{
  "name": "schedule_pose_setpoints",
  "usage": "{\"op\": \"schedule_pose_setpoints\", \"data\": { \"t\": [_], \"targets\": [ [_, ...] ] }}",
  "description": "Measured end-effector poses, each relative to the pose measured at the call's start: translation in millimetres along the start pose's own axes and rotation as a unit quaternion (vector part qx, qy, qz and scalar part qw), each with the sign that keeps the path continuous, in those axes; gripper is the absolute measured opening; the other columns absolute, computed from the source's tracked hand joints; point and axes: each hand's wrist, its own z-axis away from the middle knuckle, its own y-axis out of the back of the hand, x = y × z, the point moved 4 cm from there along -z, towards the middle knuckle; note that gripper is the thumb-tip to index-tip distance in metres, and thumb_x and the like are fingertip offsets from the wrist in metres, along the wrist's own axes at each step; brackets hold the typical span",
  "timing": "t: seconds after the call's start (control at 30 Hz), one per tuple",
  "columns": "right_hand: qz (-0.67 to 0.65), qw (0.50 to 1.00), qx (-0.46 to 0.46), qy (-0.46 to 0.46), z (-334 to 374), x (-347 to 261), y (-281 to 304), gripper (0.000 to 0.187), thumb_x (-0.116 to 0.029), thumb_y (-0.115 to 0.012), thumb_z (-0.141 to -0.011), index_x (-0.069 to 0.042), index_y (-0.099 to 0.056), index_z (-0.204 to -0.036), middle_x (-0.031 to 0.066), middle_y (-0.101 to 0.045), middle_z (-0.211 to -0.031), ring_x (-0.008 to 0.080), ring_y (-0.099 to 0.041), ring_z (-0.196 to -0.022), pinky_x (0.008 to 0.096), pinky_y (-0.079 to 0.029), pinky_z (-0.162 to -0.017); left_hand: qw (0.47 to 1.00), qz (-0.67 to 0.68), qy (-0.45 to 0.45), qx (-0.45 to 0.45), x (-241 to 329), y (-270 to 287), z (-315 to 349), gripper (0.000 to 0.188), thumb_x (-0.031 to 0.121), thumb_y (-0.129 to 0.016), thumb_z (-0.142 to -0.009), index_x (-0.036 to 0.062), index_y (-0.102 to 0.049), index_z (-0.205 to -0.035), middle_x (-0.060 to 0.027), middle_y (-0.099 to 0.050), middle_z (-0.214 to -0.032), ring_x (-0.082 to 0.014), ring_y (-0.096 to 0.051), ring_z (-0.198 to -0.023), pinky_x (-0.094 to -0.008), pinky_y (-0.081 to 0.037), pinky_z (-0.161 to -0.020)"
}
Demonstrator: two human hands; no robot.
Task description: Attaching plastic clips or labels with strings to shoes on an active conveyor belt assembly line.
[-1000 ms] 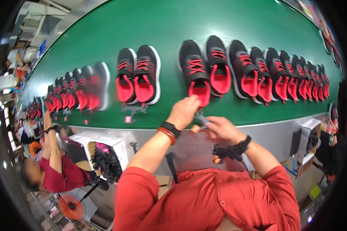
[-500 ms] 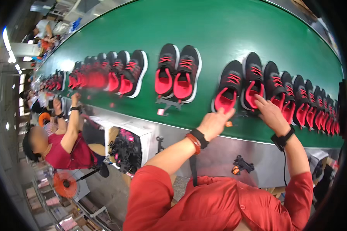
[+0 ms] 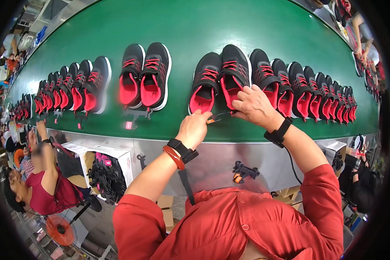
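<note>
A pair of black sneakers with red laces and pink linings lies before me, toes pointing away. My left hand (image 3: 194,129) is closed at the heel of the left sneaker (image 3: 206,80), pinching a dark shoe hanger with an orange tag (image 3: 210,121). At the heel of the right sneaker (image 3: 237,65), my right hand (image 3: 256,107) has its fingers bent and pressed together on the rim. The hanger's other end runs toward those fingers and is partly hidden. To the left stands another pair (image 3: 154,73) with a grey hanger (image 3: 136,115) at its heels.
Rows of similar sneakers (image 3: 299,84) line the green belt (image 3: 195,26) on both sides. Loose black hangers (image 3: 245,171) lie on the metal ledge (image 3: 208,156). A white box (image 3: 125,167) of hangers stands left, near a co-worker in dark red (image 3: 52,190) and an orange fan (image 3: 61,229).
The sneakers and surroundings have shifted left in view. My right hand's fingers have closed at the right sneaker's heel, and the tagged hanger now shows between my hands.
</note>
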Motion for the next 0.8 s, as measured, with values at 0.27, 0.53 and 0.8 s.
{"op": "schedule_pose_setpoints", "data": {
  "t": [0.27, 0.53, 0.8],
  "targets": [
    [0.024, 0.999, 0.001, 0.025, -20.6, -13.2, -10.6, 0.021, -0.028, -0.075, -0.069, -0.015, -0.061, -0.079, 0.0013, -0.052, -0.071, 0.0215, -0.053, -0.078, 0.0362, -0.041, -0.072, 0.996, 0.068, -0.046, 0.029, -4.1, -3.3, 0.6, 0.036, -0.006, -0.055, -0.075, 0.0059, -0.065, -0.107, -0.0179, -0.064, -0.101, -0.0391, -0.064, -0.087, -0.0445, -0.052, -0.077],
    [-0.120, 0.986, 0.088, -0.079, 4.5, 11.1, -24.7, 0.041, -0.001, -0.072, -0.066, -0.004, -0.058, -0.104, 0.0135, -0.056, -0.105, 0.0332, -0.053, -0.097, 0.0417, -0.042, -0.081, 0.990, 0.055, -0.113, 0.067, 4.9, -11.7, -10.7, 0.030, 0.008, -0.052, -0.087, 0.0066, -0.065, -0.114, -0.0281, -0.037, -0.142, -0.0429, -0.058, -0.109, -0.0419, -0.046, -0.095],
    [-0.302, 0.932, -0.054, -0.194, 152.7, -68.3, -43.0, 0.039, -0.014, -0.080, -0.065, -0.004, -0.062, -0.098, 0.0161, -0.060, -0.089, 0.0365, -0.058, -0.087, 0.0452, -0.047, -0.078, 0.946, -0.125, -0.163, 0.250, 32.8, 6.6, 18.9, 0.043, 0.001, -0.058, -0.075, 0.0092, -0.061, -0.117, -0.0195, -0.047, -0.131, -0.0351, -0.053, -0.103, -0.0436, -0.044, -0.088]
  ]
}}
